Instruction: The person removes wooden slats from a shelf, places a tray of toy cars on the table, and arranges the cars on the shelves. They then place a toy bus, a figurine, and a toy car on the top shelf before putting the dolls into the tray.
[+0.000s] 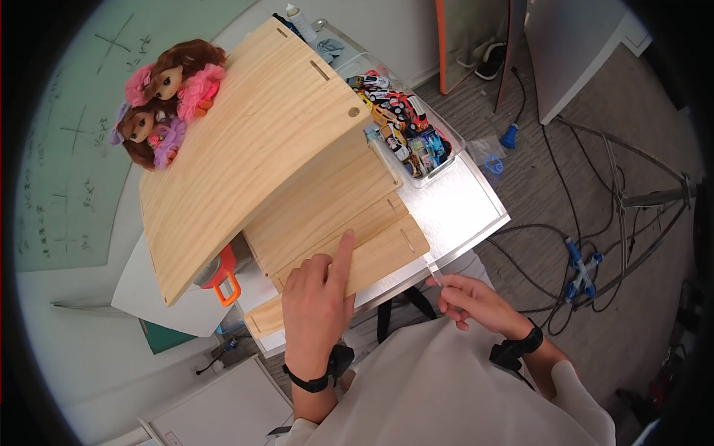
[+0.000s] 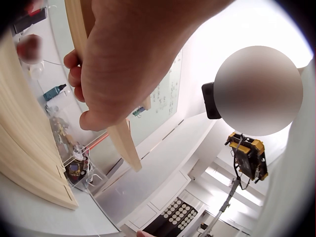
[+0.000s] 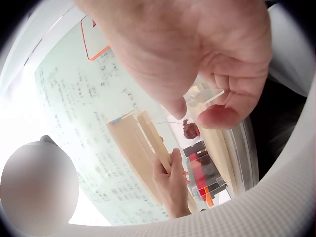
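Note:
In the head view my left hand (image 1: 316, 308) grips a narrow wooden board (image 1: 387, 249) with a slot near each end, its index finger stretched along the face. The left wrist view shows this hand's fingertips (image 2: 75, 79) curled round a wooden edge. My right hand (image 1: 476, 301), just off the table's near corner, pinches a small whitish, translucent strip (image 3: 215, 97) between thumb and finger. Beyond the narrow board lies a wider flat wooden panel (image 1: 327, 208). A large curved wooden board (image 1: 245, 141) rises over that panel.
Two dolls (image 1: 167, 104) are at the curved board's far edge. A clear bin (image 1: 454, 145) of toy cars stands on the white table (image 1: 461, 208), to the right. An orange-handled pot (image 1: 227, 275) shows under the curved board. Cables (image 1: 580, 267) and a tripod (image 1: 654, 201) occupy the floor.

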Demonstrator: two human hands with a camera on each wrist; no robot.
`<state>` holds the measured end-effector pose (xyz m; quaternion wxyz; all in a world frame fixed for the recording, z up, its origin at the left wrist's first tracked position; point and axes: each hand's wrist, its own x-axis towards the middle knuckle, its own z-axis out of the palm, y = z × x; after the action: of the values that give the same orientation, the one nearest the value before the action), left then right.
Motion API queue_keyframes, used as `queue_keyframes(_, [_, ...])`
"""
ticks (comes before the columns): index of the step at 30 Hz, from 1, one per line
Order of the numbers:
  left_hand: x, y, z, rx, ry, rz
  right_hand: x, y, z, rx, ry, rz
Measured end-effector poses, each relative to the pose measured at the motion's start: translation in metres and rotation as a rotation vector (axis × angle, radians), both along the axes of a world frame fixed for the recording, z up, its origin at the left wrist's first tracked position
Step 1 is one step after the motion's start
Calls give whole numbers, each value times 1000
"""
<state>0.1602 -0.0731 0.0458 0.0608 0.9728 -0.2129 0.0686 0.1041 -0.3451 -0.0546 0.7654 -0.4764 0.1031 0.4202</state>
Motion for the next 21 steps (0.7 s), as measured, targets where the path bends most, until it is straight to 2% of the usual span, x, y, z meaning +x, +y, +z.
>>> queue_keyframes(9, [1, 1, -1, 0, -21, 21, -1, -1, -4, -82, -73, 29])
queue_keyframes(21, [14, 7, -2, 11, -13, 95, 5, 7, -10, -50, -144, -14])
